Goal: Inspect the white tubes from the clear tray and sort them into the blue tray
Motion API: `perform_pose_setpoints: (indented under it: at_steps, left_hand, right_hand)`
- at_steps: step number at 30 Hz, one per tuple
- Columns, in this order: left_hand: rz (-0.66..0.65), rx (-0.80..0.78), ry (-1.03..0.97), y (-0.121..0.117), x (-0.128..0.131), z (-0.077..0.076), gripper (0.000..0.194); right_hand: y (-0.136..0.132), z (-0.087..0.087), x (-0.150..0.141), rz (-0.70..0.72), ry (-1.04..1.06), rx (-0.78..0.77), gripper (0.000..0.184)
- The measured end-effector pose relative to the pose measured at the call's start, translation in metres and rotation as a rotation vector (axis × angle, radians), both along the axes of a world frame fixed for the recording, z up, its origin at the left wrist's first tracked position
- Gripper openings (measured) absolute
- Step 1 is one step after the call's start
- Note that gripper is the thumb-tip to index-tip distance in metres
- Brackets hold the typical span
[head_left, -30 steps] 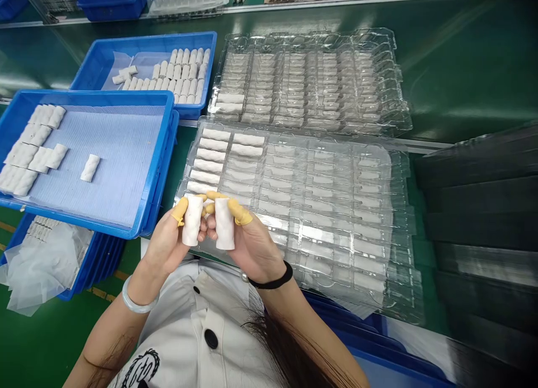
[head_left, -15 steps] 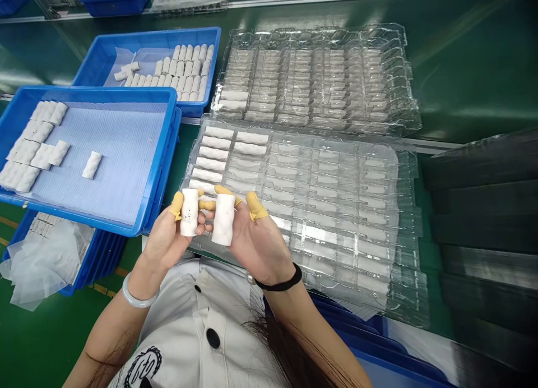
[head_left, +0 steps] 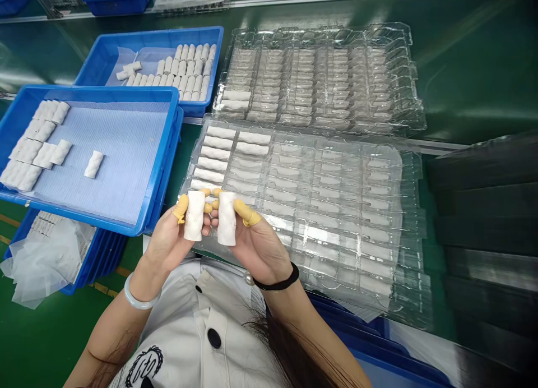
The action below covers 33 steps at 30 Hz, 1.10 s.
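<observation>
My left hand (head_left: 170,245) is shut on a white ribbed cylinder (head_left: 194,215), pinched upright between thumb and fingers. My right hand (head_left: 258,245) grips a matching white cylinder (head_left: 226,218) the same way, a small gap away. Yellow finger cots cover the thumb and fingertips of both hands. Both hands hover over the near edge of a transparent plastic blister tray (head_left: 403,208). White cylinders lie in its left-hand pockets (head_left: 212,152), in two columns. Most other pockets look unfilled, though glare hides some.
A blue crate (head_left: 105,93) at left holds a blue mat and several white cylinders. Behind it stands another blue crate (head_left: 147,35). A second transparent tray (head_left: 319,74) lies at the back. Dark stacked sheets (head_left: 483,225) are at right; stacked crates with plastic film (head_left: 54,264) are at lower left.
My hands have drawn closer than half a second ago, and both cylinders stand nearer upright. The whole scene has drifted slightly right in view.
</observation>
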<state>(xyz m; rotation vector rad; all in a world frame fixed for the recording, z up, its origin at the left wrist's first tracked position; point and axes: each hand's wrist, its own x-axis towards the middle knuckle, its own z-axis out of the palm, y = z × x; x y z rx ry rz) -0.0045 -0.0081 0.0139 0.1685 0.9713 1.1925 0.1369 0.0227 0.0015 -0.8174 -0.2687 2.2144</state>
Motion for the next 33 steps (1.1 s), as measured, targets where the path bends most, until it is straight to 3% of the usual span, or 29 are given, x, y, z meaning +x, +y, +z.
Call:
perform_pose_setpoints:
  at_steps: [11,16,20,24,28,33]
  left_hand:
    - [-0.048,0.066,0.114,-0.002,0.001,-0.001,0.041]
    - [-0.051,0.088,0.228,-0.004,0.001,-0.005,0.046]
    - [-0.032,0.115,0.255,-0.005,0.001,-0.007,0.046]
    - [-0.065,0.04,0.174,-0.004,-0.001,-0.004,0.042]
    - [-0.02,-0.043,0.013,0.0,-0.003,0.001,0.048]
    - [0.011,-0.081,-0.118,0.004,-0.003,0.006,0.055]
  right_hand:
    - [-0.002,0.001,-0.002,-0.021,0.006,0.089,0.033]
    - [-0.004,-0.001,-0.002,-0.01,-0.011,0.127,0.029]
    - [-0.005,0.001,-0.002,-0.041,0.003,0.055,0.024]
    - [-0.004,0.008,-0.002,0.027,0.078,-0.001,0.029]
    - [-0.001,0.014,0.0,-0.007,0.125,-0.067,0.025]
    - [-0.001,0.015,0.0,0.011,0.118,-0.014,0.024]
